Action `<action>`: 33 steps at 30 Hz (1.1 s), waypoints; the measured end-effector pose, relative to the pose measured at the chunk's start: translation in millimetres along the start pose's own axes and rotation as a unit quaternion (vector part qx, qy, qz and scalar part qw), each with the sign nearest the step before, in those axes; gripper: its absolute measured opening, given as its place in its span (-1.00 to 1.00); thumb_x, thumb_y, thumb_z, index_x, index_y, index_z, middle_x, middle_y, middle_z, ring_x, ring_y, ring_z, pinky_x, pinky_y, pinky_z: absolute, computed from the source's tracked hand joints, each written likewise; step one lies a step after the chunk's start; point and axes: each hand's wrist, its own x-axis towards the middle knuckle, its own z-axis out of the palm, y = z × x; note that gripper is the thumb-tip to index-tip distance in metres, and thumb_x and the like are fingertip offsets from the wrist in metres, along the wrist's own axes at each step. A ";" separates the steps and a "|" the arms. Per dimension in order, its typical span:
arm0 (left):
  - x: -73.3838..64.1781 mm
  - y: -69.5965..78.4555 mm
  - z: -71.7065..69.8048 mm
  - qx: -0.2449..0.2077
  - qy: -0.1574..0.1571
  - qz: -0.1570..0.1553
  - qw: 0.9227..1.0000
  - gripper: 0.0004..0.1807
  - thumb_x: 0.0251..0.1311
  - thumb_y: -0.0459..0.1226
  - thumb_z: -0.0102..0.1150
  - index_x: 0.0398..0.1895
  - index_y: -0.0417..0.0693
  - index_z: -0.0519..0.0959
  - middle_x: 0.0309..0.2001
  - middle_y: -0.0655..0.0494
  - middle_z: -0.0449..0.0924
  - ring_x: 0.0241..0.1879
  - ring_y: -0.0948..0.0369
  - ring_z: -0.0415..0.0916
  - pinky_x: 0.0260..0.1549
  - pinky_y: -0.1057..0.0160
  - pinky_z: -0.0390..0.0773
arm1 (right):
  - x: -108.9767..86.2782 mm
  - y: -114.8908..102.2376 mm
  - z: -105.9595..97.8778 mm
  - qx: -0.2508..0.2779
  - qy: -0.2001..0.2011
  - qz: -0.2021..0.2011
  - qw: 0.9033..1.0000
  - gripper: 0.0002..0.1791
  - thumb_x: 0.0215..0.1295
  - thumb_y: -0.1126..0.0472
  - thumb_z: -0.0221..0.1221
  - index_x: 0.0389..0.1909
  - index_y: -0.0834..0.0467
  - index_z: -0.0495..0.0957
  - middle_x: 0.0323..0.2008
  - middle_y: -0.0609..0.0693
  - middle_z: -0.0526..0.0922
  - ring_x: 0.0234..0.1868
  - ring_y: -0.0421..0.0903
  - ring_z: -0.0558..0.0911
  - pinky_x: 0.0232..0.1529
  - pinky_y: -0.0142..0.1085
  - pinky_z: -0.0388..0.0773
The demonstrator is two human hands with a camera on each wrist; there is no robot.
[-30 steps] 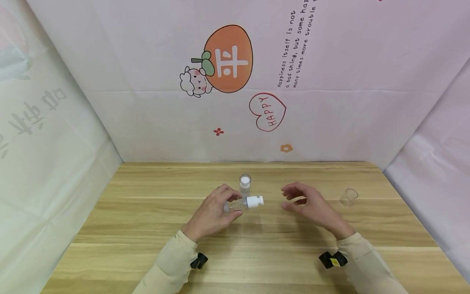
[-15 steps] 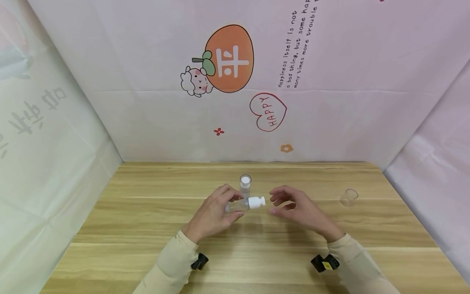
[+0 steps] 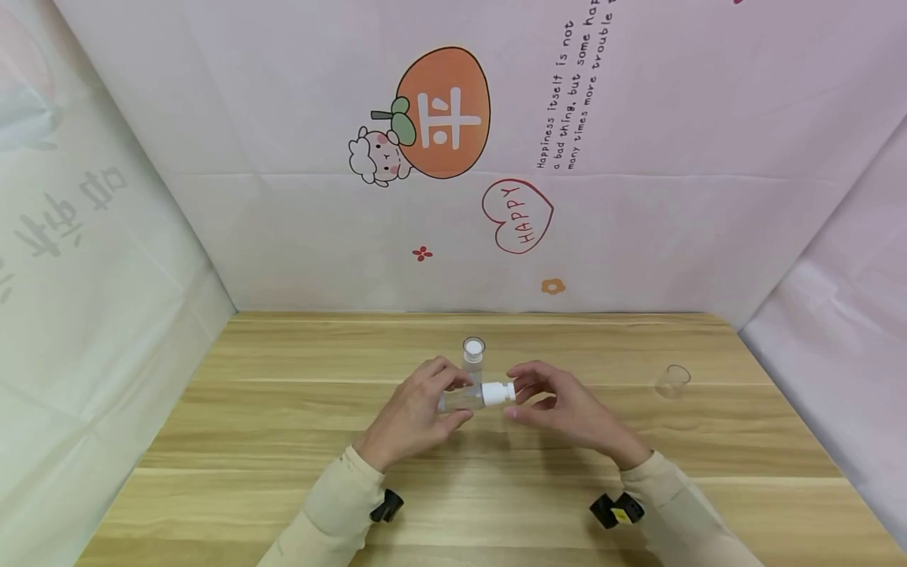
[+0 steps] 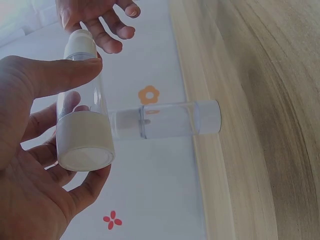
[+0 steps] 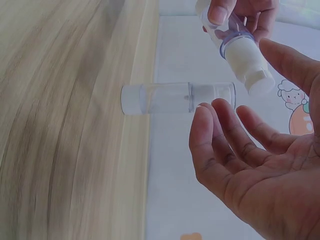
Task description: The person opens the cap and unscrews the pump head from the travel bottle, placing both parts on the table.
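My left hand point(image 3: 414, 409) grips a clear pump bottle point(image 4: 86, 120) with a white base and a white pump head point(image 5: 247, 65). In the head view the bottle lies sideways above the table, its pump pointing right. Close to that pump, my right hand point(image 3: 567, 405) has its fingers spread and loosely bent around the pump's end. The right wrist view shows a gap between its fingers point(image 5: 225, 135) and the pump. Behind the held bottle stands a second clear bottle point(image 3: 473, 356), upright, with a clear cap over its white top.
A clear cap point(image 3: 672, 382) stands on the wooden table point(image 3: 283, 378) at the right. White printed cloth point(image 3: 340, 260) rises behind the table and along both sides. Each sleeve carries a black wrist camera point(image 3: 616, 512).
My right hand has moved left, from well apart to right beside the pump head. The left hand with the pump bottle has shifted very slightly right.
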 end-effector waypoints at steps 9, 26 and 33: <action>0.1 0.5 0.6 0.016 -0.001 -0.001 1.000 -0.61 0.04 -0.32 0.57 -0.07 -0.07 0.62 -0.11 0.12 0.56 -0.09 0.22 0.55 -0.12 0.22 0.63 | 2.4 -4.8 4.2 0.009 -0.006 0.002 1.000 -0.47 0.30 0.14 0.39 0.20 0.26 0.47 -0.08 0.11 0.61 -0.09 0.06 0.62 -0.08 -0.11 0.65; 2.1 1.5 2.8 0.034 0.008 0.018 0.999 -0.59 0.00 -0.33 0.59 -0.07 -0.10 0.63 -0.12 0.08 0.57 -0.13 0.21 0.53 -0.17 0.22 0.62 | 6.6 -5.9 11.1 0.003 -0.015 -0.022 1.000 -0.64 0.37 0.17 0.33 0.08 0.23 0.56 -0.20 0.05 0.62 -0.23 0.00 0.62 -0.21 -0.25 0.64; 2.3 2.0 3.8 0.032 0.009 0.020 0.999 -0.58 0.00 -0.32 0.59 -0.07 -0.11 0.62 -0.11 0.06 0.57 -0.12 0.20 0.53 -0.17 0.23 0.62 | 6.2 -8.5 14.2 -0.012 -0.007 -0.020 1.000 -0.72 0.41 0.12 0.29 0.04 0.15 0.59 -0.27 -0.01 0.64 -0.29 -0.05 0.64 -0.33 -0.31 0.59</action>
